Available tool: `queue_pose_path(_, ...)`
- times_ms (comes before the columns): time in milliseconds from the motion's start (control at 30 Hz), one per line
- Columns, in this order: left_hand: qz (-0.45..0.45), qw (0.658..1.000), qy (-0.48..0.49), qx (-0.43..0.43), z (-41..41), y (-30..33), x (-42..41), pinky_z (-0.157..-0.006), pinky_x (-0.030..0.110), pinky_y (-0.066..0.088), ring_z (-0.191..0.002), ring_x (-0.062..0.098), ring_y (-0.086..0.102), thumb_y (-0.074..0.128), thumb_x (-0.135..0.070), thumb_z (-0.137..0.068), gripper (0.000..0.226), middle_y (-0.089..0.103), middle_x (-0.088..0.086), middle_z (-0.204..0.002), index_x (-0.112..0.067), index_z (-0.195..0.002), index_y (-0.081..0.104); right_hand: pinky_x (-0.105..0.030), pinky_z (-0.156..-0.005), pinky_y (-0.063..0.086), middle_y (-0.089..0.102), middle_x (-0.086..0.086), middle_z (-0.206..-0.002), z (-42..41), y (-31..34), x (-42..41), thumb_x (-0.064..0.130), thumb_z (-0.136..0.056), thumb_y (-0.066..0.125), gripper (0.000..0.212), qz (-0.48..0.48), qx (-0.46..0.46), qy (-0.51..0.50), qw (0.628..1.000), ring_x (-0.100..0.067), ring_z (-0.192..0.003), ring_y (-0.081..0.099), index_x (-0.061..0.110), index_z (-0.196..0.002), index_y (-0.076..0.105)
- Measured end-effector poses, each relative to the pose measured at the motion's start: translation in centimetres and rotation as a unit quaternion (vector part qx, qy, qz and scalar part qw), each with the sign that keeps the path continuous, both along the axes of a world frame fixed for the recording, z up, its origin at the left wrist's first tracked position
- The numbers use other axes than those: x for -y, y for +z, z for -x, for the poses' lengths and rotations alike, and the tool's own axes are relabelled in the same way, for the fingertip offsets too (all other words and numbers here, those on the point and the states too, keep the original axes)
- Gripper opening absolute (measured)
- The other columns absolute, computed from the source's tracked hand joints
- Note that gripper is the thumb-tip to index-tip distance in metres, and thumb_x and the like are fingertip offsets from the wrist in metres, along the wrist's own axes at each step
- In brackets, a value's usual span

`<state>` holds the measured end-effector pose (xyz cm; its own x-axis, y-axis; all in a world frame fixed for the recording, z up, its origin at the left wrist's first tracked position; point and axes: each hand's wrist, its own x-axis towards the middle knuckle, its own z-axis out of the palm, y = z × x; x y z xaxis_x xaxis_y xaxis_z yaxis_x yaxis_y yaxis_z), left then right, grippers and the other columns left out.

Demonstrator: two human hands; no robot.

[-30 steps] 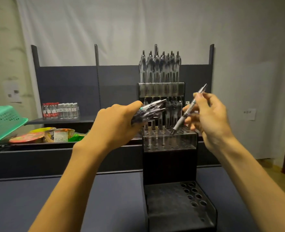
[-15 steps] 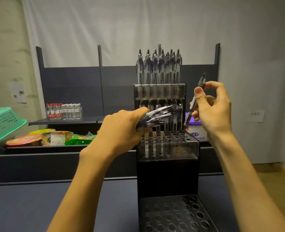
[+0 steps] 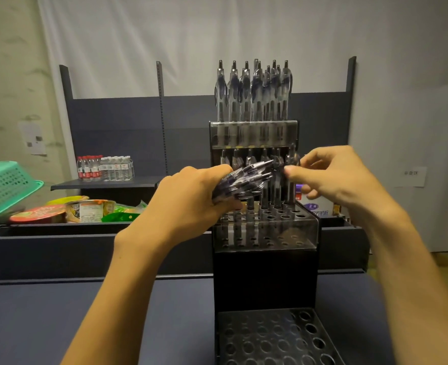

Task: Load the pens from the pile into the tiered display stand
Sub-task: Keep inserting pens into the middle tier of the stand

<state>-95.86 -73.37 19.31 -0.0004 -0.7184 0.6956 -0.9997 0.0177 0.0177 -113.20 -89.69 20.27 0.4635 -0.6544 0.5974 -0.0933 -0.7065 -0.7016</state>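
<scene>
The black tiered display stand [image 3: 265,280] rises in front of me. Its top tier is packed with upright pens [image 3: 254,93]. Several pens stand in the middle tier [image 3: 267,201], while the bottom tier [image 3: 275,338] shows only bare holes. My left hand [image 3: 188,201] grips a bundle of pens [image 3: 244,183], tips pointing right, in front of the middle tier. My right hand [image 3: 333,177] is just right of the bundle. Its thumb and forefinger pinch the top of a pen [image 3: 291,192] standing at the right end of the middle tier.
A green basket [image 3: 4,188] sits at the far left beside snack packs [image 3: 80,209] in a dark tray. Water bottles [image 3: 104,168] stand on a shelf behind. A white and purple box [image 3: 315,206] is behind the stand. The dark table [image 3: 59,312] spreads to the left.
My right hand brought its single pen down from above the stand into the right end of the middle tier and moved close to the bundle. The left hand kept its grip on the bundle.
</scene>
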Motion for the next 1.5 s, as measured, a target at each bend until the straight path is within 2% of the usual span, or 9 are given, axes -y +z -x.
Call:
queue_pose_path(200, 0.004, 1.0, 0.019, -0.003, 0.1, 0.0, 0.0, -0.055, 0.03, 0.042, -0.061, 0.012, 0.052, 0.061, -0.054, -0.077, 0.037, 0.055, -0.013, -0.07, -0.02, -0.091, 0.055, -0.021, -0.051, 0.051, 0.069, -0.002, -0.078, 0.6, 0.2, -0.1, 0.041, -0.08, 0.071, 0.026, -0.014, -0.071, -0.016, 0.997, -0.007, -0.06, 0.065, 0.017, -0.087, 0.065)
queue_pose_path(267, 0.014, 1.0, 0.015, -0.006, 0.0, 0.1, -0.1, -0.054, 0.03, 0.044, -0.062, 0.012, 0.054, 0.055, -0.06, -0.073, 0.044, 0.057, -0.012, -0.07, -0.02, -0.091, 0.057, -0.017, -0.046, 0.047, 0.066, -0.002, -0.082, 0.8, 0.3, -0.4, 0.042, -0.078, 0.074, 0.03, 0.004, -0.046, -0.044, 0.998, -0.01, -0.065, 0.065, 0.018, -0.089, 0.061)
queue_pose_path(333, 0.019, 1.0, 0.015, -0.011, 0.0, 0.1, -0.2, -0.054, 0.03, 0.045, -0.062, 0.011, 0.054, 0.057, -0.059, -0.073, 0.043, 0.059, -0.013, -0.071, -0.021, -0.092, 0.058, -0.021, -0.054, 0.049, 0.065, 0.001, -0.08, 1.1, 0.6, -1.1, 0.04, -0.078, 0.075, 0.027, 0.04, 0.004, -0.056, 0.998, -0.011, -0.071, 0.062, 0.018, -0.086, 0.062)
queue_pose_path(400, 0.019, 0.999, 0.024, -0.01, 0.0, 0.1, -0.3, -0.054, 0.027, 0.042, -0.062, 0.011, 0.055, 0.065, -0.051, -0.078, 0.034, 0.059, -0.012, -0.072, -0.021, -0.093, 0.059, -0.023, -0.057, 0.052, 0.069, 0.002, -0.072, 1.5, 1.1, -2.3, 0.037, -0.078, 0.075, 0.02, 0.047, 0.019, -0.003, 0.999, -0.014, -0.068, 0.064, 0.019, -0.08, 0.067)
queue_pose_path(500, 0.018, 0.999, 0.031, -0.004, 0.1, 0.1, -0.3, -0.054, 0.026, 0.04, -0.062, 0.011, 0.054, 0.068, -0.044, -0.08, 0.028, 0.054, -0.016, -0.071, -0.022, -0.095, 0.059, -0.012, -0.054, 0.049, 0.073, 0.005, -0.075, 1.7, 1.5, -4.4, 0.032, -0.074, 0.073, 0.019, 0.026, -0.01, 0.136, 0.99, -0.007, -0.068, 0.068, 0.019, -0.086, 0.072)
queue_pose_path(600, 0.029, 0.998, 0.044, 0.019, 0.2, 0.0, -0.3, -0.056, 0.026, 0.041, -0.064, 0.013, 0.051, 0.068, -0.039, -0.082, 0.027, 0.059, -0.011, -0.075, -0.022, -0.101, 0.06, -0.009, -0.052, 0.046, 0.073, 0.006, -0.077, 1.2, 1.5, -5.1, 0.029, -0.073, 0.07, 0.021, 0.026, -0.014, 0.189, 0.982, -0.002, -0.066, 0.067, 0.017, -0.09, 0.072)
queue_pose_path(900, 0.04, 0.995, 0.064, 0.071, 0.5, 0.2, -0.6, -0.06, 0.032, 0.048, -0.07, 0.021, 0.059, 0.065, -0.039, -0.085, 0.027, 0.066, -0.003, -0.084, -0.021, -0.104, 0.058, -0.012, -0.052, 0.046, 0.073, 0.001, -0.073, 0.6, 1.1, -4.4, 0.032, -0.074, 0.066, 0.025, 0.026, 0.017, 0.198, 0.98, -0.008, -0.063, 0.065, 0.013, -0.088, 0.075)
queue_pose_path(1033, 0.037, 0.997, 0.041, 0.051, 0.4, 0.2, -0.3, -0.055, 0.03, 0.044, -0.063, 0.017, 0.053, 0.066, -0.04, -0.084, 0.027, 0.056, -0.01, -0.074, -0.02, -0.098, 0.056, -0.02, -0.049, 0.046, 0.072, -0.007, -0.074, 0.3, 1.1, -4.4, 0.028, -0.08, 0.067, 0.019, 0.002, 0.064, 0.189, 0.98, -0.01, -0.061, 0.063, 0.012, -0.086, 0.075)
queue_pose_path(1500, 0.033, 0.999, -0.011, -0.009, -0.2, 0.2, -0.2, -0.057, 0.041, 0.053, -0.065, 0.018, 0.06, 0.062, -0.053, -0.07, 0.042, 0.065, -0.006, -0.079, -0.023, -0.098, 0.057, -0.02, -0.051, 0.05, 0.071, 0.0, -0.07, -1.1, 1.0, -5.0, 0.018, -0.089, 0.065, 0.013, -0.046, 0.146, 0.171, 0.973, -0.008, -0.06, 0.063, 0.011, -0.082, 0.073)
